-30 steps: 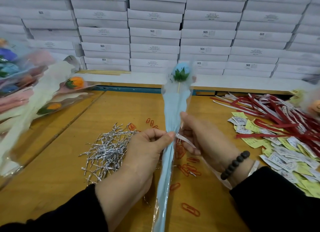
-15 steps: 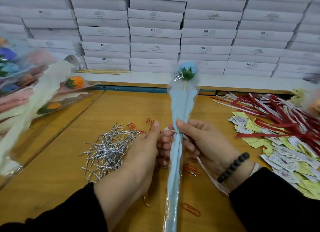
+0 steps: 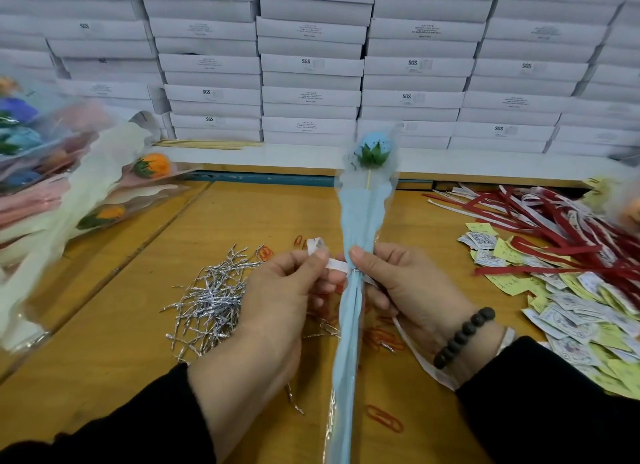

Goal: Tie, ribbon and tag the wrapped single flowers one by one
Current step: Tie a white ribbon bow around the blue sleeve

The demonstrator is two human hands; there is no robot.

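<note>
A single blue flower (image 3: 371, 147) in a light blue wrap (image 3: 360, 228) stands upright in the middle of the head view. A silver twist tie binds the wrap at its narrow neck. My left hand (image 3: 277, 301) pinches one end of a white ribbon (image 3: 333, 263) just left of the neck. My right hand (image 3: 405, 290) grips the wrap at the neck, thumb on the front. The ribbon's other end trails down past my right wrist.
A heap of silver twist ties (image 3: 211, 297) lies left of my hands. Red paper clips (image 3: 384, 418) are scattered on the wooden table (image 3: 121, 325). Red and white ribbons (image 3: 561, 228) and paper tags (image 3: 571, 311) lie at the right. Wrapped flowers (image 3: 69, 186) pile at the left; white boxes (image 3: 311, 65) stack behind.
The flower has shifted right and stands more upright. My left hand has pulled the ribbon end out to the left of the neck; my right thumb has moved onto the front of the wrap.
</note>
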